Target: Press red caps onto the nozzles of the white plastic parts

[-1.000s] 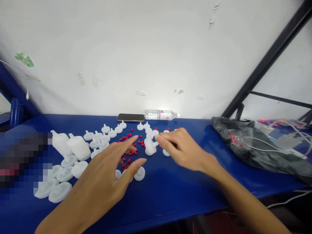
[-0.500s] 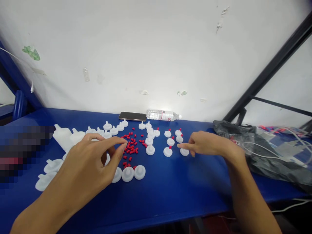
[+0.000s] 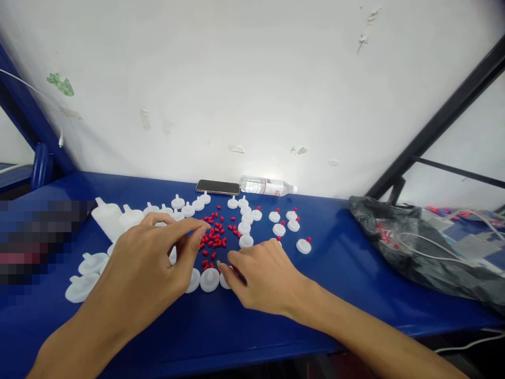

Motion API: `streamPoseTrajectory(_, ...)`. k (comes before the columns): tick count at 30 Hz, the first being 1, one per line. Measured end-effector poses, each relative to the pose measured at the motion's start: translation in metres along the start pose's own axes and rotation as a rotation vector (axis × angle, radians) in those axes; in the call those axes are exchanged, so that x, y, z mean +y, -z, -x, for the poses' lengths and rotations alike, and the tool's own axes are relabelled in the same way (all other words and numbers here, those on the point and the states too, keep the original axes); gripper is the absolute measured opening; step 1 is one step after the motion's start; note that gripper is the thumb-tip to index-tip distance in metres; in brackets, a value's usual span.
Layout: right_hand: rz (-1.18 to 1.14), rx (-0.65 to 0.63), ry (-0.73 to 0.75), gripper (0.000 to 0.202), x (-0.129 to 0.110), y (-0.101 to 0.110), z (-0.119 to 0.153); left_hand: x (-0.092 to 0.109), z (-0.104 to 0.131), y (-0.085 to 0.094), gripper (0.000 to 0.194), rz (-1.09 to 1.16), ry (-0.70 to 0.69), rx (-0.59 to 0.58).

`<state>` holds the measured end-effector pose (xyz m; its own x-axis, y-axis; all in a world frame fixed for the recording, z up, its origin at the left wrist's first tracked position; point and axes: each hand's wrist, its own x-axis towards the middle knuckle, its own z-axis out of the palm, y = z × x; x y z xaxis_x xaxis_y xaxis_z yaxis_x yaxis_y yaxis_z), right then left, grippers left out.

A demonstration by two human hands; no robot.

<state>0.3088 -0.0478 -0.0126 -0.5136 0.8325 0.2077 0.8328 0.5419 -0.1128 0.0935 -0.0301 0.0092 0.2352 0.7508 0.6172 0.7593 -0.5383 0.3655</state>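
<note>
My left hand (image 3: 152,260) hovers at the left of a pile of small red caps (image 3: 216,237), thumb and forefinger pinched together. Whatever sits between those fingertips is too small to make out. My right hand (image 3: 264,273) is at the front row of white round lids with short spouts (image 3: 209,280), partly covering the rightmost one (image 3: 223,282). Its thumb and forefinger curl together beside that lid; what they grip is hidden. Right of the pile stand several white lids with red caps on their spouts (image 3: 303,246), one partly hidden behind my right hand.
More spouted white lids (image 3: 84,287) and larger white funnel-shaped pieces (image 3: 108,218) lie at left. A phone (image 3: 218,187) and a plastic bottle (image 3: 268,186) lie along the wall. A black plastic bag (image 3: 422,263) with a white cable covers the blue table's right end.
My right hand has left a red-capped lid at the right and moved left to the front row of lids. My left hand keeps its pinch, almost unmoved. The view has shifted slightly.
</note>
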Motion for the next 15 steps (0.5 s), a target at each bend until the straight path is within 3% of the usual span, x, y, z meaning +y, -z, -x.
streamPoseTrajectory(4,-0.025,0.009,-0.033,0.040,0.011,0.000,0.001,-0.004,0.001,0.000,0.037,0.010,0.004,0.023)
streamPoseTrajectory(10,-0.259,0.209,-0.069,0.045,0.015,0.003,0.003,-0.001,0.004,-0.001,0.045,0.038,-0.073,0.043)
streamPoseTrajectory(15,-0.316,0.293,-0.044,0.044,0.013,0.002,0.005,0.005,0.011,0.004,0.040,0.168,-0.101,0.139)
